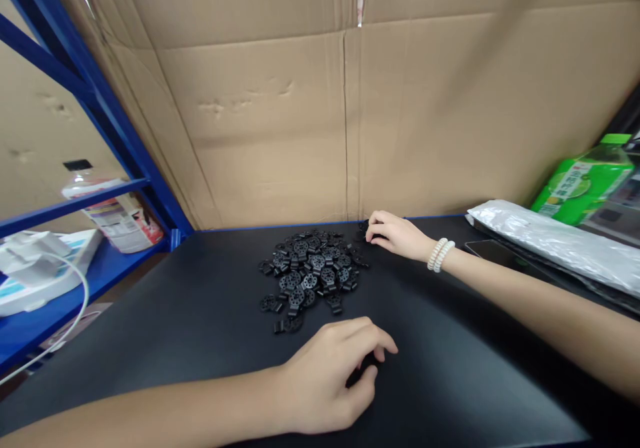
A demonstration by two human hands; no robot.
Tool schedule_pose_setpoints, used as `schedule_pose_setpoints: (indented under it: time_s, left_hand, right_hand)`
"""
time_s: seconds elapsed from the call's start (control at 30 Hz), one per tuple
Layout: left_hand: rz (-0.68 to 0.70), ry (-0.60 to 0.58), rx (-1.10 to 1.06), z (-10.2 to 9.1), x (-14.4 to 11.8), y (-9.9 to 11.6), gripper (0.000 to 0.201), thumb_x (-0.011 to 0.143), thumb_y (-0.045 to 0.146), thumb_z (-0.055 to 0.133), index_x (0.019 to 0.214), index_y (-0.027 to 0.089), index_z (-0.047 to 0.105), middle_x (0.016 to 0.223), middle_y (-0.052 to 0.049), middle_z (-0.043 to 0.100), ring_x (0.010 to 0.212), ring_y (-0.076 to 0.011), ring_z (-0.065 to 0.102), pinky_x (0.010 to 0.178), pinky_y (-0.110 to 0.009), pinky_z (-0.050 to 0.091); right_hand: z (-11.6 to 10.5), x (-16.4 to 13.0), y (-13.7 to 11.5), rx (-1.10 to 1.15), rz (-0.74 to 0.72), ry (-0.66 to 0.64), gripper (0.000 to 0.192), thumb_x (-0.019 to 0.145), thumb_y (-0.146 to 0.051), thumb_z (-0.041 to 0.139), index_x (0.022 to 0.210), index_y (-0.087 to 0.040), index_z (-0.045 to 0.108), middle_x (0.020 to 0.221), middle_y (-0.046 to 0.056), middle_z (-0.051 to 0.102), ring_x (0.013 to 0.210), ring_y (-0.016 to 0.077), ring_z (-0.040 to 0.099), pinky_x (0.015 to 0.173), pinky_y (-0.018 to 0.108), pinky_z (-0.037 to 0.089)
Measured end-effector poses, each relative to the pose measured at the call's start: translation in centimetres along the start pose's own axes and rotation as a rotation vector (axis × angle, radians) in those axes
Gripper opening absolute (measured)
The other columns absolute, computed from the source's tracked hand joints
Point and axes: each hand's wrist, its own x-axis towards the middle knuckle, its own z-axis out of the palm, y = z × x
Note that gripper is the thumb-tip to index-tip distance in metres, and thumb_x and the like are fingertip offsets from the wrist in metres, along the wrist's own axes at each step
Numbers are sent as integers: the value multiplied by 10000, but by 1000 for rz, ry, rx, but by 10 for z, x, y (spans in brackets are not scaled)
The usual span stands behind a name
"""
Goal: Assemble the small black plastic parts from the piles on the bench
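Observation:
A loose heap of small black plastic parts, each a perforated disc with a short tab, lies on the black tabletop. In front of the heap, my left hand hovers low over the table, thumb and fingers curved but apart, with nothing visible between them. Farther back, right of the heap, my right hand has its fingertips bent down and closed at a black part by the table's rear edge. The fingers partly hide that part.
Cardboard walls off the back. At the left stands a blue metal shelf with a bottle and a white power strip. A silvery plastic package, a dark phone-like slab and a green bottle are at the right.

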Motion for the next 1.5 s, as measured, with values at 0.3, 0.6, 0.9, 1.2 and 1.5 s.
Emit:
schedule_pose_setpoints:
  time_s: [0.3,0.6,0.9,1.2,1.5]
  left_hand:
    - [-80,56,-104,0,3,-1,345,731,-8,494,1019,161,579,886,-35,633,641,-113,511,586,-212,430]
    - [-304,144,-422,2,9,-5,166,833,148,536,984,139,603,822,-43,632,669,-125,548,613,-241,450]
    - [-438,283,-763,-1,11,-7,269,778,395,687,797,147,583,727,-4,579,642,-122,536,630,-257,455]
    - [-406,313,-601,-4,6,-5,356,930,386,500,690,150,618,639,5,574,581,-116,514,585,-220,427]
    - [-395,298,-475,-3,4,-4,351,952,306,466,685,139,621,631,0,579,578,-110,529,575,-210,424]
  right_hand:
    - [-33,-25,-6,431,333,140,253,797,-406,643,792,-154,648,703,18,598,620,137,521,614,310,437]
    - [-24,-49,-45,785,478,385,341,743,-476,702,819,-156,610,724,11,534,628,120,496,566,267,432]
    - [1,-73,-119,812,289,99,129,838,-305,664,787,-187,656,723,3,619,650,133,558,615,263,456]
    - [20,-77,-120,913,405,-15,213,850,-377,640,814,-183,560,711,-16,575,628,118,531,578,242,439]
    - [24,-82,-122,833,356,-37,273,910,-371,561,723,-176,520,652,-26,504,595,110,435,552,234,355]
